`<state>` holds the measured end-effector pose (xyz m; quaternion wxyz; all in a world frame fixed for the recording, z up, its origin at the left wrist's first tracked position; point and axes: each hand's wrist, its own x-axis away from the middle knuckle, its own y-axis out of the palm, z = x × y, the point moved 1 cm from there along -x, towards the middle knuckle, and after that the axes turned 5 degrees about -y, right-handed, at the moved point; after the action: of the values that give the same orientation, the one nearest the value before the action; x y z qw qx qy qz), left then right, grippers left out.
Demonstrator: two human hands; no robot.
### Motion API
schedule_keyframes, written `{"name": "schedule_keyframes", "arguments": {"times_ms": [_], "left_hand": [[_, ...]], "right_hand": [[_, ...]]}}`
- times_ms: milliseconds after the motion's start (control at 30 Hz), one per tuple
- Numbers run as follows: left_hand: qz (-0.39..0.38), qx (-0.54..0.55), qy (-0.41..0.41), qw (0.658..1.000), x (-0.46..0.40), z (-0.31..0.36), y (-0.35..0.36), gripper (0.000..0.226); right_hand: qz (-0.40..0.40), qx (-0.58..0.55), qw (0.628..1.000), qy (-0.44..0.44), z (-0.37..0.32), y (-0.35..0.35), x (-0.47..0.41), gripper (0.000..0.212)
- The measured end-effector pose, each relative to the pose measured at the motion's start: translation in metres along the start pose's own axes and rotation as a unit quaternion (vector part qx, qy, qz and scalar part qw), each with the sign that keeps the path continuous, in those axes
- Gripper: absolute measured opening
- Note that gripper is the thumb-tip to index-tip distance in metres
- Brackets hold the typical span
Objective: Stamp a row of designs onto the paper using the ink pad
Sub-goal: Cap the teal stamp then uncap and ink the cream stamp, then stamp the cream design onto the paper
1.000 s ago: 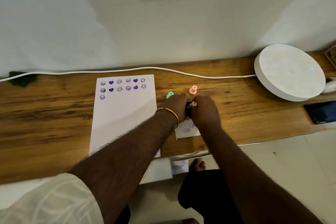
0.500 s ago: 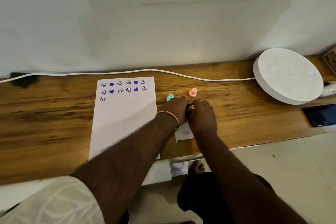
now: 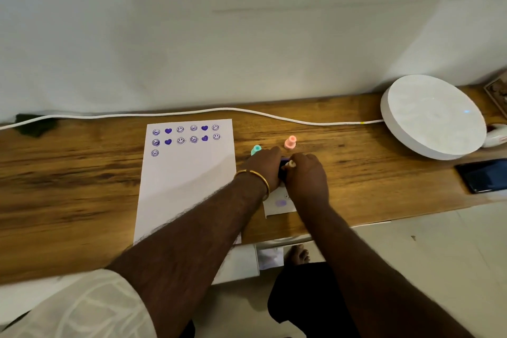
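Observation:
A white sheet of paper (image 3: 186, 184) lies on the wooden table (image 3: 82, 189), with two rows of purple smileys and hearts and one more smiley starting a third row. To its right my left hand (image 3: 264, 166) holds the dark ink pad (image 3: 282, 166), which is mostly hidden between my hands. My right hand (image 3: 307, 173) pinches a small cream-topped stamp (image 3: 290, 163) and presses it down onto the pad. A teal stamp (image 3: 256, 149) and a pink stamp (image 3: 290, 142) stand just beyond my hands.
A small white scrap (image 3: 279, 204) with purple test marks lies under my wrists. A white cable (image 3: 274, 115) runs along the wall to a round white device (image 3: 433, 118) at the right. A dark phone (image 3: 482, 174) lies near the table's right front edge.
Both hands have stayed together at the ink pad, with the right one still on the stamp. The view has shifted slightly.

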<state>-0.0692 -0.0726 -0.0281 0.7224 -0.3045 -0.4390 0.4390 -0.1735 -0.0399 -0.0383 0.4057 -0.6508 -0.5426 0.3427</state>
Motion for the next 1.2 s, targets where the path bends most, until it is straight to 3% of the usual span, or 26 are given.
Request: {"name": "schedule_keyframes", "arguments": {"times_ms": [133, 333, 467, 533, 633, 767, 867, 967, 1133, 1200], "left_hand": [[0.006, -0.006, 0.002, 1.000, 0.004, -0.003, 0.005, 0.040], [-0.006, -0.014, 0.002, 1.000, 0.006, 0.001, 0.002, 0.046], [0.010, -0.047, 0.037, 0.998, 0.014, -0.002, 0.006, 0.064], [0.018, -0.062, 0.060, 0.996, 0.016, -0.003, 0.008, 0.070], [0.026, -0.083, 0.070, 0.994, 0.019, -0.003, 0.009, 0.070], [0.050, -0.048, 0.117, 0.991, 0.028, -0.010, -0.004, 0.054], [0.123, -0.062, 0.179, 0.974, 0.038, -0.050, -0.029, 0.045], [0.157, -0.008, 0.094, 0.983, 0.042, -0.124, -0.059, 0.048], [0.079, -0.080, -0.036, 0.993, 0.046, -0.244, -0.091, 0.104], [0.045, -0.095, -0.068, 0.992, 0.048, -0.274, -0.093, 0.117]], "right_hand": [[-0.003, -0.018, 1.000, 0.009, -0.004, 0.002, 0.008, 0.033], [-0.012, -0.026, 0.999, -0.021, 0.001, -0.006, 0.002, 0.016], [0.046, -0.156, 0.986, 0.024, 0.006, -0.015, 0.007, 0.009], [0.080, -0.263, 0.955, 0.116, 0.014, -0.026, 0.004, 0.003], [0.054, -0.488, 0.835, 0.248, 0.023, -0.044, 0.000, 0.012], [-0.004, -0.603, 0.746, 0.283, 0.025, -0.058, 0.003, 0.014], [-0.048, -0.627, 0.731, 0.265, 0.006, -0.053, 0.003, 0.013], [-0.087, -0.639, 0.719, 0.259, -0.022, -0.041, 0.005, 0.017], [-0.162, -0.663, 0.681, 0.263, -0.075, -0.010, 0.012, 0.026], [-0.183, -0.672, 0.666, 0.268, -0.096, 0.004, 0.013, 0.029]]}}
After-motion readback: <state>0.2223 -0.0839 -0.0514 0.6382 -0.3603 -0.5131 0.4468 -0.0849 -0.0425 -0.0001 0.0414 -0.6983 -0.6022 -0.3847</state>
